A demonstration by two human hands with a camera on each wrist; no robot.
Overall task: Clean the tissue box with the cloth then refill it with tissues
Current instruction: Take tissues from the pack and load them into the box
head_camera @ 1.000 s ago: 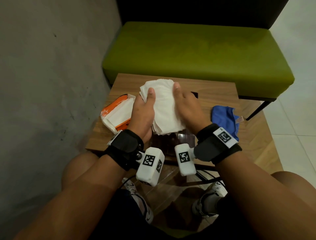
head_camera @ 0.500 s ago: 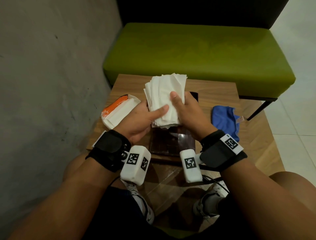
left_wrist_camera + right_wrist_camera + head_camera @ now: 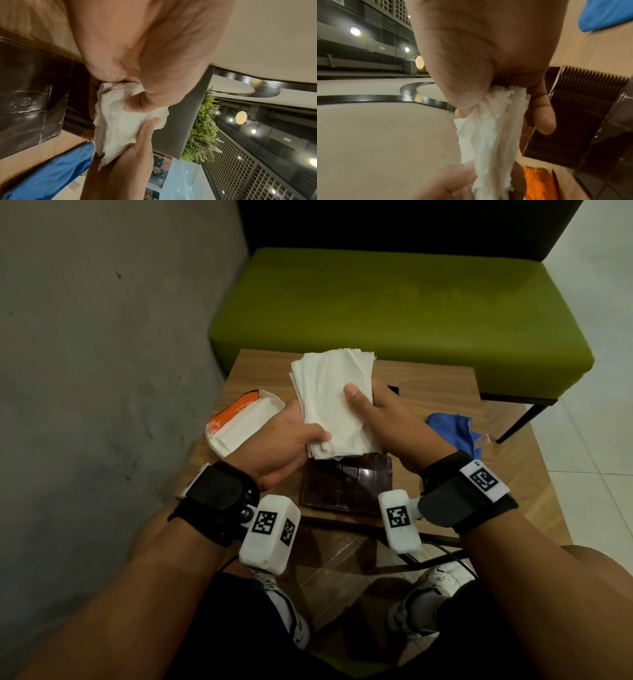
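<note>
Tabletop: tissues (image 3: 334, 402) raised since earlier

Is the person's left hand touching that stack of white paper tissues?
Touching. In the head view the left hand pinches the lower edge of the stack of white paper tissues, thumb pressed on its front; the left wrist view shows the same.

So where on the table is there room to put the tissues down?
Bare wood shows at the table's far right, behind the blue cloth, and its near right corner. The left is crowded: tissue pack, dark tissue box, both hands.
</note>
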